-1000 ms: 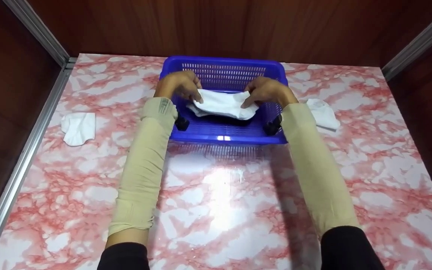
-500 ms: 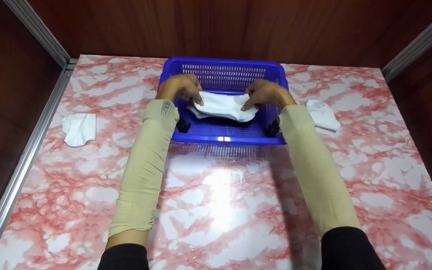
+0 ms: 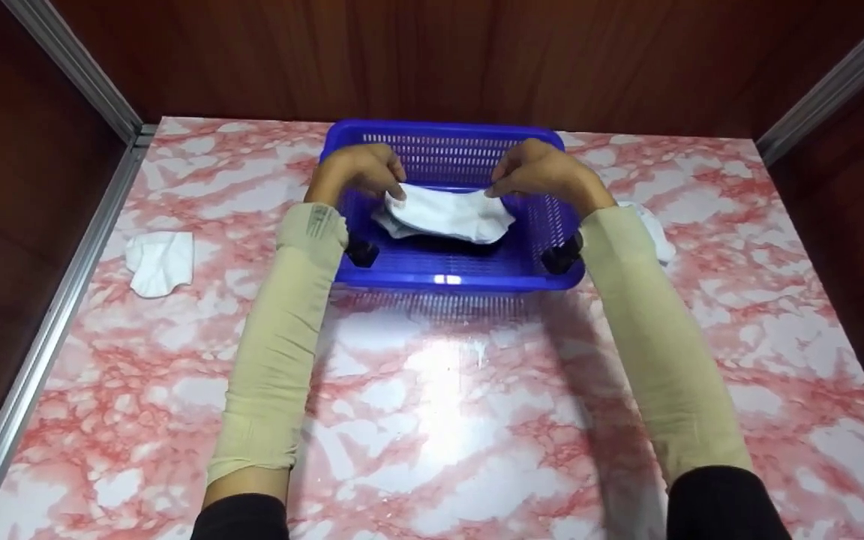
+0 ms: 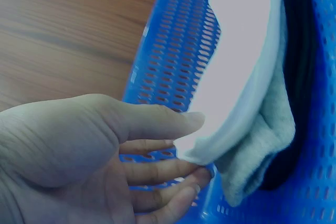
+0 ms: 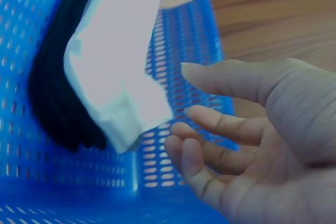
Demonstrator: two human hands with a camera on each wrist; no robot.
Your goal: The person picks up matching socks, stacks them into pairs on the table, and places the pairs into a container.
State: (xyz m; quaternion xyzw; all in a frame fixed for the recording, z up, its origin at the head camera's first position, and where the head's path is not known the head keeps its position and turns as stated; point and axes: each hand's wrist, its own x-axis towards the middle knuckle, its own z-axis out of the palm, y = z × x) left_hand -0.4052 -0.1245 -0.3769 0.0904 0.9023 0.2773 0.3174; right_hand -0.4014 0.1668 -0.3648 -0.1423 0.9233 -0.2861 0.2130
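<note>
In the head view, a white sock [image 3: 453, 214] lies over other socks inside a blue plastic basket [image 3: 443, 127]. My left hand [image 3: 363, 171] pinches one end of it, thumb on top and fingers beneath. The left wrist view shows a grey sock [image 4: 262, 140] under the white one, with dark socks [image 4: 300, 66] below that. My right hand [image 5: 252, 129] is beside the sock's other end, apart from it in the right wrist view. Its thumb and loosely bent fingers are spread, with nothing between them.
Another white sock [image 3: 160, 262] lies on the red-and-white marbled table [image 3: 432, 420] left of the basket. On the right, a white sock [image 3: 654, 231] is partly behind my right forearm. A brown wooden panel [image 3: 439, 60] stands behind the basket, with more panels at both sides.
My right hand has let go of the white sock's right end and moved slightly up and to the right. The left hand keeps its pinch, nearly in place.
</note>
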